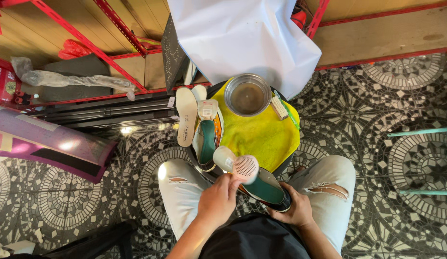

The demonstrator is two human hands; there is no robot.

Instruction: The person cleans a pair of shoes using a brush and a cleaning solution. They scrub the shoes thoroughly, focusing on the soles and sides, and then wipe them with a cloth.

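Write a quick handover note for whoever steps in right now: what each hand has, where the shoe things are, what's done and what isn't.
Left hand: grips a small white hair dryer, aimed into the shoe.
Right hand: holds a green-lined shoe over the lap.
Second shoe lies on the stool beside the yellow cloth; two insoles sit at its left.
Metal bowl and brush rest on the cloth.
Insoles are out; the held shoe is under the dryer, the other is untouched.

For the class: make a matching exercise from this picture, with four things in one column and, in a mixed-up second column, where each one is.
Things
1. Round metal bowl
2. White hair dryer
3. Green-lined shoe
4. Two pale insoles

Places
A. Gripped in the left hand
B. Beside the stool, left of the yellow cloth
C. On the yellow cloth
D. Held by the right hand

Pairs: 1-C, 2-A, 3-D, 4-B
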